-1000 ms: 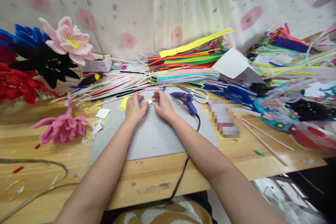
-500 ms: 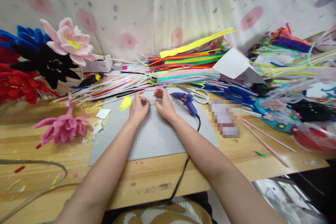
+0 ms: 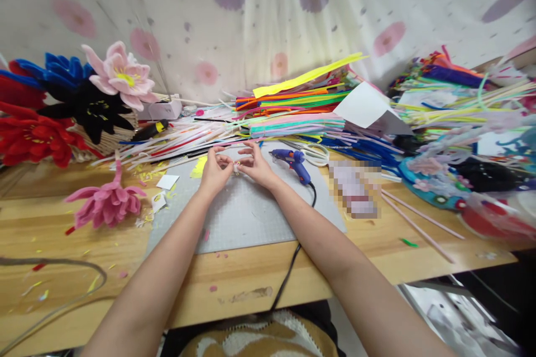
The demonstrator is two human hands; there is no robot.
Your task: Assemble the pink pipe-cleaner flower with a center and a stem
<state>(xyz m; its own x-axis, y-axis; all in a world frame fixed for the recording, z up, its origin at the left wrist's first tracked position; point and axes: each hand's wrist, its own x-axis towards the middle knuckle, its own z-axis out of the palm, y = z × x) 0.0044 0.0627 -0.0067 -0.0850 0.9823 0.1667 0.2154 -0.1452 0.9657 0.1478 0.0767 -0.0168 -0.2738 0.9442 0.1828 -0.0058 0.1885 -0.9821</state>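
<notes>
1. Two hands meet in the middle of the frame, above the far edge of a grey mat [image 3: 251,212]. The left hand [image 3: 214,170] and right hand [image 3: 256,166] both pinch a small pale piece [image 3: 237,167] between thumb and fingertips, the other fingers curled loosely.
2. Just right of the right hand lies a blue glue gun [image 3: 293,159], its black cord [image 3: 293,268] running down to the lower edge. Scissors [image 3: 314,152] lie beyond it.
3. Behind the hands a heap of coloured fuzzy wires [image 3: 293,109] fills the centre and right, with a white sheet [image 3: 364,106] resting on it.
4. At the left, a pink flower [image 3: 106,203] lies on the table, and a basket [image 3: 113,142] holds red, black, blue and pink flowers.
5. Paper scraps [image 3: 167,181] lie at the mat's left corner.
6. Everything sits on a wooden table [image 3: 377,245], before a curtain [image 3: 251,22] with a flower pattern.
7. What the pinched piece is cannot be made out. A blurred patch [image 3: 354,189] hides something right of the mat.
</notes>
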